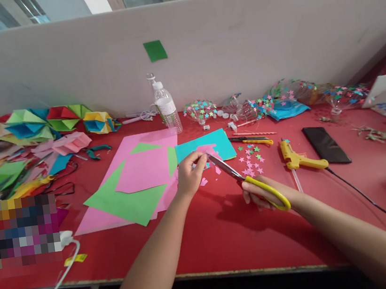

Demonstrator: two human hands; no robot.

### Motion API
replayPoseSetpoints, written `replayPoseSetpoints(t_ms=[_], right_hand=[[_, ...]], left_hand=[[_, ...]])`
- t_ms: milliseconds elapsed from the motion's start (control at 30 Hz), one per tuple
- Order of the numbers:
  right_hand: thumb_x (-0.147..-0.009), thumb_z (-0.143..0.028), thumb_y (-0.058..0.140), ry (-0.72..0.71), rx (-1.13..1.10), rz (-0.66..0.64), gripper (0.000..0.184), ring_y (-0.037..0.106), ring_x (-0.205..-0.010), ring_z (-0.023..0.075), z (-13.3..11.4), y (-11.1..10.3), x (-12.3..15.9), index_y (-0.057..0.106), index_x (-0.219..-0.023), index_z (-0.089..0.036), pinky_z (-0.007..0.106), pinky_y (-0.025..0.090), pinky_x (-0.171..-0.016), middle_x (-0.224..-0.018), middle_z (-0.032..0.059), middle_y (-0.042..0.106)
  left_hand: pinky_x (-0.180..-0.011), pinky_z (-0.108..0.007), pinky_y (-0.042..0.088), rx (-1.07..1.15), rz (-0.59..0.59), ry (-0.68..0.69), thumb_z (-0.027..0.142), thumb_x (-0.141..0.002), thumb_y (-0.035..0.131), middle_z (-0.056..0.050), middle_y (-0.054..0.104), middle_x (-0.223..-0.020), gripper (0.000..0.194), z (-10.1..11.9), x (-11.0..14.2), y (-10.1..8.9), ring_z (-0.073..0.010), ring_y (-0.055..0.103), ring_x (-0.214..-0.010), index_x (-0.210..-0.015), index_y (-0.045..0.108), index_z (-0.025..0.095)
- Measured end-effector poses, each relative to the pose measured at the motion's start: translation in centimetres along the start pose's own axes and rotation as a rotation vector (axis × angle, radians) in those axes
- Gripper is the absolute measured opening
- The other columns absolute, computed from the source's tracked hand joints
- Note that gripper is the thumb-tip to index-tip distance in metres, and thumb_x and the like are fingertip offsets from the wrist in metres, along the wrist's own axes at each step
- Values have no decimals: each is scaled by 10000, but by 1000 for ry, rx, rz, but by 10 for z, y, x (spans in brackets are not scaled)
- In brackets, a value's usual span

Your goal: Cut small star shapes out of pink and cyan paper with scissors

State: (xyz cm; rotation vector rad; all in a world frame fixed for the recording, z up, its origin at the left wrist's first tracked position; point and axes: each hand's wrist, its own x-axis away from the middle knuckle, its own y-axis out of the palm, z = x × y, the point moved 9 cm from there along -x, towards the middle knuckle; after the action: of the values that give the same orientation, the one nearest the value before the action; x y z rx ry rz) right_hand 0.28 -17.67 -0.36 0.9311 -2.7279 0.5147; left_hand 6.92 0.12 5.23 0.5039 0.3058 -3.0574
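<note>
My left hand (192, 172) is closed in a pinch above the red table, in front of a blue paper sheet (223, 143). What sits between its fingertips is too small to make out; pink paper scraps (218, 169) lie just behind and below. Yellow-handled scissors (266, 192) are gripped in my right hand (256, 195), their blades pointing up and left so that the tip meets the left fingertips. The blades look nearly closed. Small pink and green paper stars (251, 160) are scattered to the right of the blades.
Pink and green sheets (126, 205) overlap at left. Beyond stand a plastic bottle (168, 107) and star-covered clear ornaments (201, 111). A box cutter (256, 141), yellow glue gun (296, 158) with trailing cord, and black phone (326, 145) lie right. Folded paper shapes (28, 123) fill the far left.
</note>
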Motion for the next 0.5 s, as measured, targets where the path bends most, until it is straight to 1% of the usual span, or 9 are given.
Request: replayPoseSetpoints(t_ms=[67,167,367,500], right_hand=[[-855,-734,403,-14,13,13,631,452,-368,97,-2,-1,0,594,-666,-164,220,405,-456,-355,-53,410],[-849,-727,421,2,34,18,611,438,-367,93,-4,-2,1,589,-669,-168,221,393,-451,-360,-56,414],[-834,-736,442,-3,66,20,609,443,-386,91,-8,-3,3,585,-673,-167,225,377,-462,-380,-49,436],[-837,-747,411,10,42,25,620,437,-360,93,-4,1,2,567,-659,-174,228,386,-462,-357,-56,418]], left_hand=[[-660,-260,387,-20,-2,8,328,-822,569,12,547,-610,246,2,2,2,-135,493,-637,-620,596,189],[-638,-260,374,27,-18,-19,328,-815,556,19,501,-577,265,0,2,6,-133,460,-609,-587,561,193],[-643,-263,364,39,-18,-23,364,-799,583,16,519,-582,253,1,3,5,-141,464,-613,-610,593,197],[-642,-265,359,20,-12,-4,354,-816,574,20,496,-575,267,3,4,6,-138,448,-606,-600,569,197]])
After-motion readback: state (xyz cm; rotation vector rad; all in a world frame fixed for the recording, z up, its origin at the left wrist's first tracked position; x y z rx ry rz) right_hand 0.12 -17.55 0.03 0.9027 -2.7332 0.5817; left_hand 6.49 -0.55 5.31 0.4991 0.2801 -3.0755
